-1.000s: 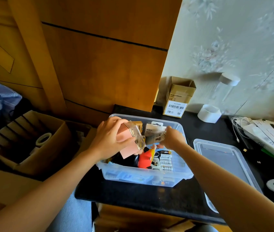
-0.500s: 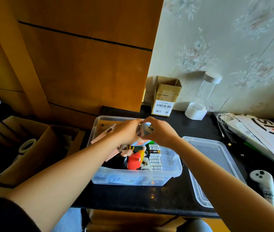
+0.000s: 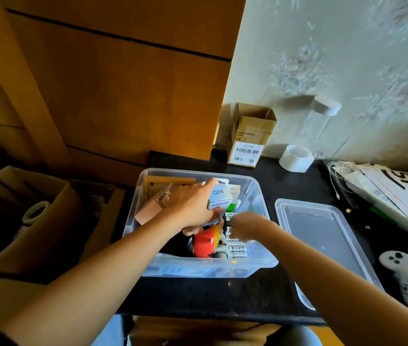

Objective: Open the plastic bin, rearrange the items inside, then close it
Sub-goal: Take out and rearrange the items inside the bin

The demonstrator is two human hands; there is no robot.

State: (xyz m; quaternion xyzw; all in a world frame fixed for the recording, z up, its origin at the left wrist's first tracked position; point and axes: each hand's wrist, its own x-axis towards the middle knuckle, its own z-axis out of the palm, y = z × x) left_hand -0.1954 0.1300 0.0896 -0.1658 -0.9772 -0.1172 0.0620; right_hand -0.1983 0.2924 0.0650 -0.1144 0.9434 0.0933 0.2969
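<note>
Our right hand (image 3: 244,227) curls over the battery pack (image 3: 236,249) in the plastic bin (image 3: 198,269) at the worktop's near edge; its grip we cannot tell. Our left hand (image 3: 193,206) clasps the white Q88 box (image 3: 219,197), which could topple neighbours. The lid (image 3: 322,236) lies at three o'clock; the cardboard box (image 3: 250,136) stands at twelve.

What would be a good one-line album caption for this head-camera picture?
Both hands reach into the open plastic bin: the left hand grips a white Q88 box, lid set aside.
</note>
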